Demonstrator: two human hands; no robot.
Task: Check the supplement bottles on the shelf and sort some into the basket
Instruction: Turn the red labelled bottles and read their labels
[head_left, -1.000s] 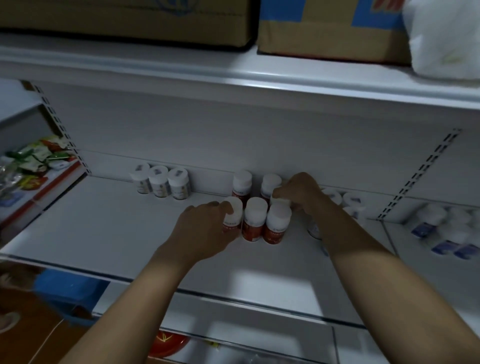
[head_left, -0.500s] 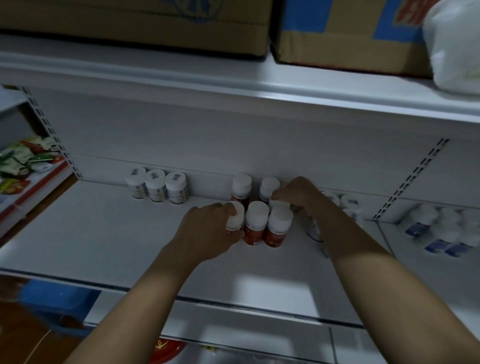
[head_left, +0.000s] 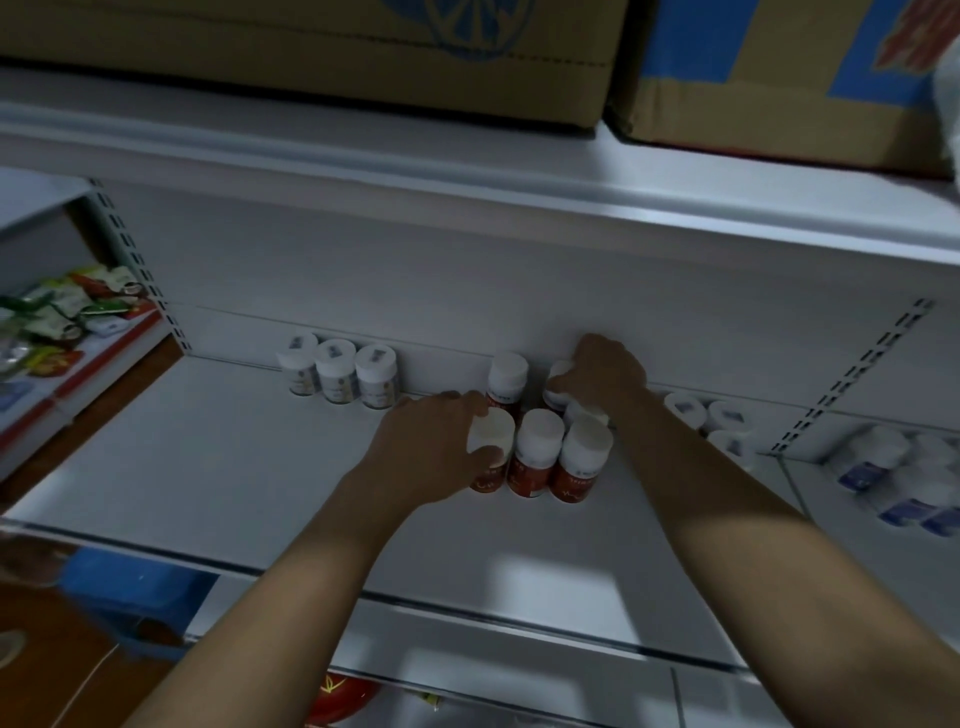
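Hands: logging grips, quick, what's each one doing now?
Left hand: holding the front-left red-label bottle.
Right hand: holding a back-row bottle by its cap.

Left hand (head_left: 431, 447) wraps the front bottle (head_left: 492, 436), hiding half its label, and the right hand (head_left: 597, 379) covers nearly all of the back bottle (head_left: 557, 373). Label print everywhere is too small to read, and the right forearm (head_left: 727, 519) blocks part of the white bottles (head_left: 685, 408) behind it. Boxes (head_left: 311, 47) up top run off the edge; the blue-labelled bottles (head_left: 893, 467) far right are blurred.
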